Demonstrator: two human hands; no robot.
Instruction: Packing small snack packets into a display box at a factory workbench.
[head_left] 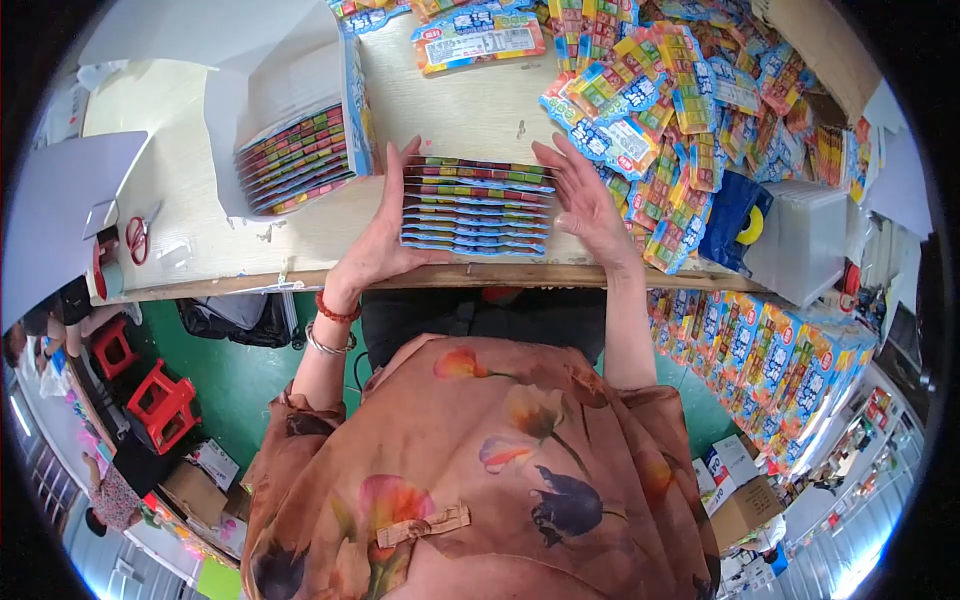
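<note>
Packets (478, 208), fanned in an overlapping stack at the centre of the frame near the table's (200, 230) front edge, were pressed between two flat, open palms: the left hand (385, 225) against one side, the right hand (583, 200) against the other. Nothing was gripped. With uneven pressure, the fan could have buckled or slid off the edge. A half-filled white box (300, 130) stood at upper left, and a loose heap of packets (690, 90) lay at upper right.
</note>
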